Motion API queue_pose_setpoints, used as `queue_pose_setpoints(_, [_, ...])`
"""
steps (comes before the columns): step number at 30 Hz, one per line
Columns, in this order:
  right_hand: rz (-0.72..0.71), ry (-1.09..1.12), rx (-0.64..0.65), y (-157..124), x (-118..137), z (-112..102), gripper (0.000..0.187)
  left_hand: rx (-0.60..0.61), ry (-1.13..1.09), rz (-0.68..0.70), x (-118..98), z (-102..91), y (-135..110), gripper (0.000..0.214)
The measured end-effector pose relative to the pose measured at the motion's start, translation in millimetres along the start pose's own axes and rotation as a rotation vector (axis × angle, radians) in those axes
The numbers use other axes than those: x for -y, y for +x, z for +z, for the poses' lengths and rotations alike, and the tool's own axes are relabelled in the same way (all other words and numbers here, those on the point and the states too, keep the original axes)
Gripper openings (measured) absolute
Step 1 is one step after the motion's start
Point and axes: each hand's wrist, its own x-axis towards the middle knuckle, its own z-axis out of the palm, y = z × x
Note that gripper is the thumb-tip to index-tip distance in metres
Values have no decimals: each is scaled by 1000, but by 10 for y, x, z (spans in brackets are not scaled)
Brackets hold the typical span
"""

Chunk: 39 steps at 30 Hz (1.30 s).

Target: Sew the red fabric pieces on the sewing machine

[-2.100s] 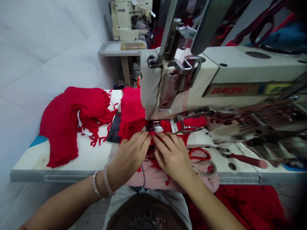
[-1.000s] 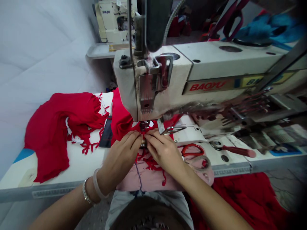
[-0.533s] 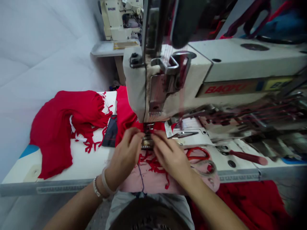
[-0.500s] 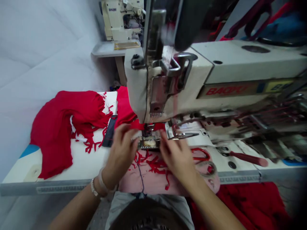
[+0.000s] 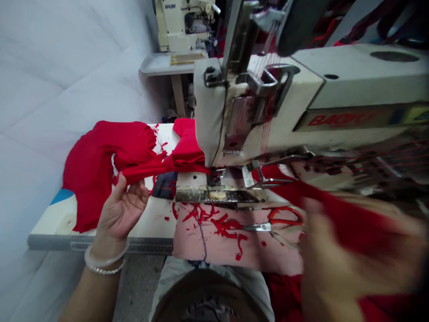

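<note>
My left hand is left of the sewing machine, pinching the end of a narrow red fabric strip between thumb and fingers. That strip runs right to the presser foot, beside a folded red cloth. On the right, my right hand is blurred but closed around red fabric, which slopes up toward the machine's arm. Whether both red pieces are one cannot be seen, since the machine hides the middle. Orange-handled scissors lie between my hands on pink cloth.
A heap of red garment pieces covers the table's left side. Red fabric scraps are scattered over the pink cloth. A dark flat object lies beside the machine bed. Another sewing machine stands behind. More red cloth hangs below.
Both hands have moved apart from the presser foot, the left one leftward and the right one rightward, each now holding red fabric. The scissors have become more visible. The view has shifted slightly.
</note>
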Motion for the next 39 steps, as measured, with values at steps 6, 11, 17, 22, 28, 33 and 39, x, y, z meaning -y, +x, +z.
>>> queue_pose_setpoints(6, [-696, -304, 260, 16, -3, 711, 22, 500, 617, 628, 247, 473, -116, 23])
queue_pose_setpoints(11, [-639, -493, 251, 57, -202, 415, 20, 855, 1483, 1074, 542, 605, -261, 22])
queue_pose_setpoints(17, [-595, -466, 233, 22, -174, 434, 22, 845, 1944, 1335, 584, 553, -326, 35])
queue_pose_setpoints(22, [-464, -302, 187, -51, -143, 566, 28, 741, 2051, 1298, 619, 595, -425, 39])
queue_pose_setpoints(28, [-359, -168, 146, -26, -83, 521, 29, 722, 2015, 1302, 663, 610, -476, 35])
queue_pose_setpoints(33, [-401, -264, 207, 11, -56, 492, 27, 753, 1969, 1307, 695, 604, -470, 38])
queue_pose_setpoints(39, [-523, -463, 286, -2, -70, 490, 29, 756, 1977, 1283, 714, 598, -466, 40])
